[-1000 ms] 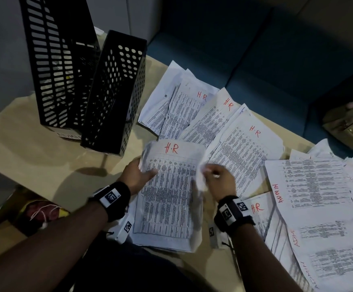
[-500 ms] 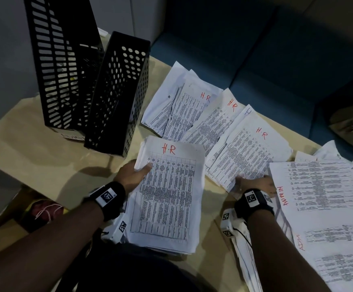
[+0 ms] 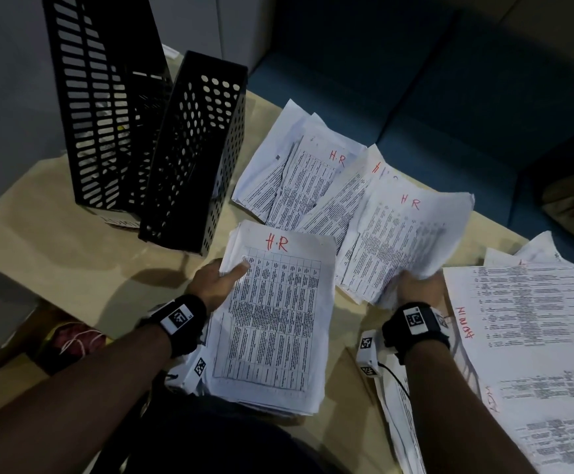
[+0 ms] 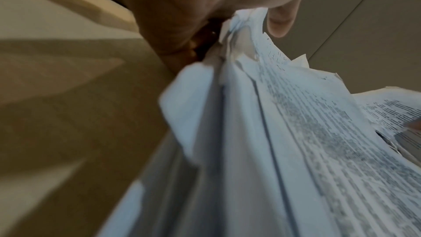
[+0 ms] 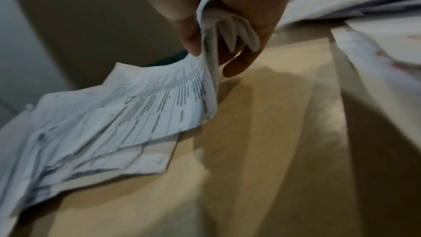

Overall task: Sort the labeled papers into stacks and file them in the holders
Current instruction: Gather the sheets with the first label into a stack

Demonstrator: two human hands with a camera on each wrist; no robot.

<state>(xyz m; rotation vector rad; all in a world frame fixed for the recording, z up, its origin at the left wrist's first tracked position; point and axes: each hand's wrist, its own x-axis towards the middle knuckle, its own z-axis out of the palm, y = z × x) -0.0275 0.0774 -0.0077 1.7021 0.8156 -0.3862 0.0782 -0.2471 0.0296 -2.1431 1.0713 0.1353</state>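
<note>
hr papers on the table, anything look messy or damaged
Yes. The loose HR sheets lie fanned and overlapping askew, with creased, ragged edges. The right hand pinches one HR sheet so that it buckles. The left hand grips the squarer HR stack.

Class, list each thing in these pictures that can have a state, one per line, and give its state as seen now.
HR stack: gathered, held by the left hand.
HR sheet: lifted, pinched at its corner by the right hand.
Loose HR papers: fanned flat on the table.
ADMIN papers: spread flat.
Two black holders: upright, contents unclear.
</note>
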